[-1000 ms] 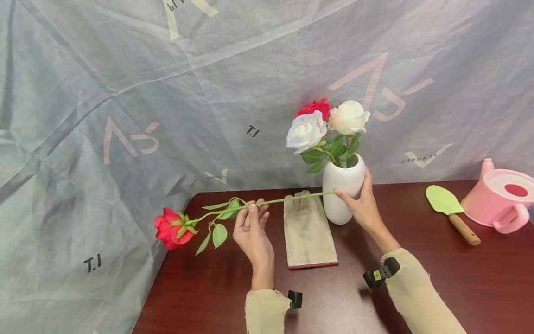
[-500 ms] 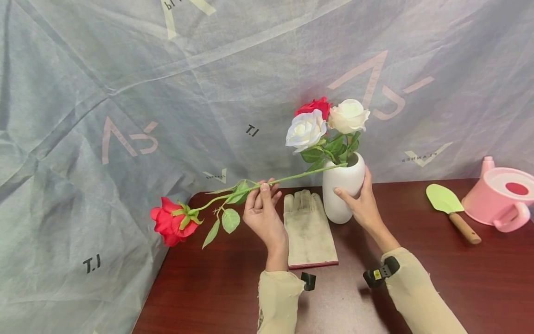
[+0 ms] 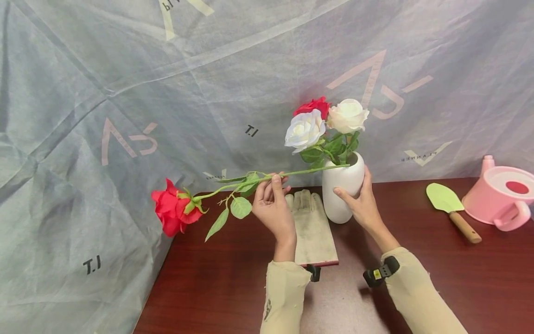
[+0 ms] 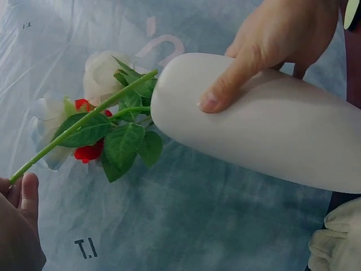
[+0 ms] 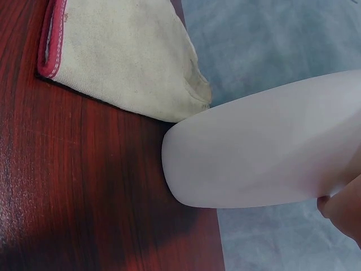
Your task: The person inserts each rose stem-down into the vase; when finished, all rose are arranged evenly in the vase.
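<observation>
My left hand (image 3: pixel 276 208) pinches the green stem of a red rose (image 3: pixel 173 208) between thumb and fingers. The rose lies nearly level, its bloom out to the left and its stem end by the mouth of a white vase (image 3: pixel 342 195). In the left wrist view the stem (image 4: pixel 84 119) passes in front of the flowers, its cut end close to the vase rim. My right hand (image 3: pixel 365 208) grips the upright vase from the right, thumb across its front. A white rose (image 3: pixel 306 131), a cream rose (image 3: pixel 348 116) and another red rose (image 3: pixel 313 107) stand in the vase.
A pale work glove (image 3: pixel 314 232) with a red hem lies left of the vase, partly behind my left wrist. To the right are a green trowel (image 3: pixel 444 198) with a wooden handle and a pink watering can (image 3: pixel 486 204). Grey cloth (image 3: pixel 233 83) hangs behind the table.
My left hand has moved right and up with the red rose, bringing the stem end from the vase's front up to its mouth. My right hand has stayed on the vase.
</observation>
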{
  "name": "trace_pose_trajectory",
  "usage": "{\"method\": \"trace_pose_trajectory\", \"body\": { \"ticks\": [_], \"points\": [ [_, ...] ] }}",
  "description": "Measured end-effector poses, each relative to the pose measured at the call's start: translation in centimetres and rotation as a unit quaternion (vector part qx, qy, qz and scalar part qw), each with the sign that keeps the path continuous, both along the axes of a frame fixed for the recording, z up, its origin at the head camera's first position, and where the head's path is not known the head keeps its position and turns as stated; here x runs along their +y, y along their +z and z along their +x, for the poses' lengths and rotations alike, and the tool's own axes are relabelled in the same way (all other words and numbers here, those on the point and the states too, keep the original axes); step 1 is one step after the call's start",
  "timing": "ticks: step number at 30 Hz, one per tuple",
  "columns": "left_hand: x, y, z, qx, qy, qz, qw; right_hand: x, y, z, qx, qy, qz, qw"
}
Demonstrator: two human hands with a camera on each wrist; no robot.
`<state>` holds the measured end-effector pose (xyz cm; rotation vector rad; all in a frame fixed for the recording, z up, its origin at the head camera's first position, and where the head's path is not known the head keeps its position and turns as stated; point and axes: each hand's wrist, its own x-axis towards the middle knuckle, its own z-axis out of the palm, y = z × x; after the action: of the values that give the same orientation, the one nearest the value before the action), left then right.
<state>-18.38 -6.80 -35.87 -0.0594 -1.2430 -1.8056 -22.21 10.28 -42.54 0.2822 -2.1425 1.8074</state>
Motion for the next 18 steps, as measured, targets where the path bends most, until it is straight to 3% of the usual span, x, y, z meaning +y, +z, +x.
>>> {"method": "trace_pose_trajectory", "body": {
  "ticks": [6,13,18],
  "points": [
    [0.8,1.2,0.5,0.003,0.011,-0.01,0.9999,0.1,0.0,0.0,-0.004,0.001,0.002,1.0],
    [1.3,0.0,-1.0,0.016,0.005,-0.041,0.999,0.1,0.1,0.1,-0.008,-0.002,0.003,1.0],
    [1.8,0.6,-1.3,0.034,0.003,-0.072,0.9968,0.0,0.0,0.1,-0.008,-0.003,0.002,1.0]
  ]
}}
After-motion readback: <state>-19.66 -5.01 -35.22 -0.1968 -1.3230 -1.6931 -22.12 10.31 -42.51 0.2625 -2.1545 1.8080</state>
